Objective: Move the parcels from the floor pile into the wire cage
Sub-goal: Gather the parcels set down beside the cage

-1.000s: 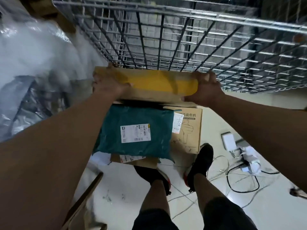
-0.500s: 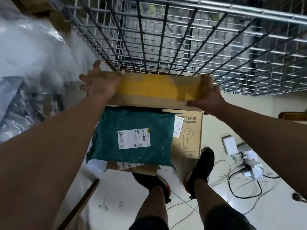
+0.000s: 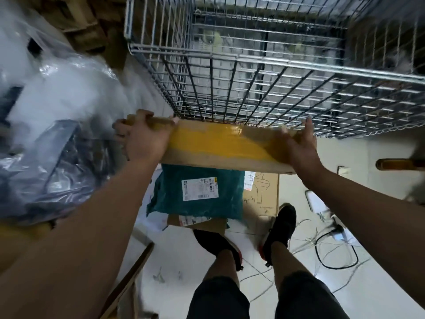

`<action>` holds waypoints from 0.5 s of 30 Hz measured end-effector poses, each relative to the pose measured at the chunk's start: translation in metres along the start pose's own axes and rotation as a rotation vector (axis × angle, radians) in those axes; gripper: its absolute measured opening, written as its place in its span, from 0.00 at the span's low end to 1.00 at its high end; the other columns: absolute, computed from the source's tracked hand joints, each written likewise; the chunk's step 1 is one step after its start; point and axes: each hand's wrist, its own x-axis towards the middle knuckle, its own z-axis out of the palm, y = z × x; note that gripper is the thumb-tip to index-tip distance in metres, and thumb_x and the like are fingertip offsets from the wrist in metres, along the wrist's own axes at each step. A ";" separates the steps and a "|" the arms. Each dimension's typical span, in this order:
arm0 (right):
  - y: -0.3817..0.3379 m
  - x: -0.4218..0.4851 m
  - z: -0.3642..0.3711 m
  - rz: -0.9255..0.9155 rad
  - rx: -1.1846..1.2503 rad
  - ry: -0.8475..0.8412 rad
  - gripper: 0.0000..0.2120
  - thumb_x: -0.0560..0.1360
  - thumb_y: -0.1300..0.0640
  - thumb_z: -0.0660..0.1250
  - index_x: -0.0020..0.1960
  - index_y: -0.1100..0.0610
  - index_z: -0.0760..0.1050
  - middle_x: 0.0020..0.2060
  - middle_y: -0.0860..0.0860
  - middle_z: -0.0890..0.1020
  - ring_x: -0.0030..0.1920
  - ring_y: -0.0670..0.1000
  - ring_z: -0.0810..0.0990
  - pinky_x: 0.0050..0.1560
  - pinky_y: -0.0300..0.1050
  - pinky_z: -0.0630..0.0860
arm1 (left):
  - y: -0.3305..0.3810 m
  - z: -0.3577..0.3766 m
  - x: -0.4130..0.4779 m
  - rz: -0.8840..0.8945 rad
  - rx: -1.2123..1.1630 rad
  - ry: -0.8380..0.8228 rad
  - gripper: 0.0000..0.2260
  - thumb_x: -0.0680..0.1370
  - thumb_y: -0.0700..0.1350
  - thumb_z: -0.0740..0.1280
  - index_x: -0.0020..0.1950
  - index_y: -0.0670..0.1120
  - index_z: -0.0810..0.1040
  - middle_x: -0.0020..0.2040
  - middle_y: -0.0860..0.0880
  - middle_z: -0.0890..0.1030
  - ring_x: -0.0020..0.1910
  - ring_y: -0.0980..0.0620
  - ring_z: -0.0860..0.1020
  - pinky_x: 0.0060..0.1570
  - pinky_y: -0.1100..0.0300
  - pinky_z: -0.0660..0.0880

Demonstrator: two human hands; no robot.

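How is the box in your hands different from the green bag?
The box is stiff cardboard with yellow tape; the green bag is soft plastic. The left hand and right hand hold the box up; the green bag lies below. The green bag shows a label; the box none. Both are parcels.

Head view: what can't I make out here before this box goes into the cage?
Head view only:
Wire cage inside: blurred behind its mesh.
Cardboard box underside and far face: hidden by the box itself.
Teal mailer label: too small to read.
Printed carton: mostly covered by mailer and box.
Plastic-wrapped pile: motion-blurred, cut off at left edge.
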 end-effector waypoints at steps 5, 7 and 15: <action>-0.024 -0.052 -0.019 0.037 -0.098 -0.013 0.46 0.73 0.27 0.64 0.82 0.37 0.44 0.67 0.53 0.60 0.75 0.61 0.64 0.68 0.46 0.62 | 0.009 -0.057 -0.038 -0.039 -0.091 -0.022 0.20 0.69 0.68 0.63 0.52 0.57 0.73 0.53 0.48 0.74 0.57 0.38 0.75 0.50 0.50 0.69; -0.034 -0.071 -0.026 0.082 -0.101 0.025 0.44 0.75 0.29 0.64 0.82 0.40 0.47 0.67 0.52 0.61 0.73 0.61 0.66 0.71 0.48 0.65 | 0.009 -0.076 -0.056 -0.016 -0.078 -0.011 0.19 0.72 0.67 0.64 0.52 0.54 0.75 0.57 0.45 0.78 0.58 0.38 0.76 0.53 0.49 0.72; -0.052 -0.125 -0.060 0.392 0.050 0.129 0.32 0.73 0.39 0.70 0.71 0.56 0.72 0.66 0.61 0.77 0.64 0.64 0.77 0.64 0.63 0.77 | -0.020 -0.130 -0.125 -0.159 -0.154 -0.003 0.22 0.71 0.55 0.69 0.65 0.55 0.77 0.66 0.44 0.75 0.63 0.39 0.74 0.63 0.47 0.73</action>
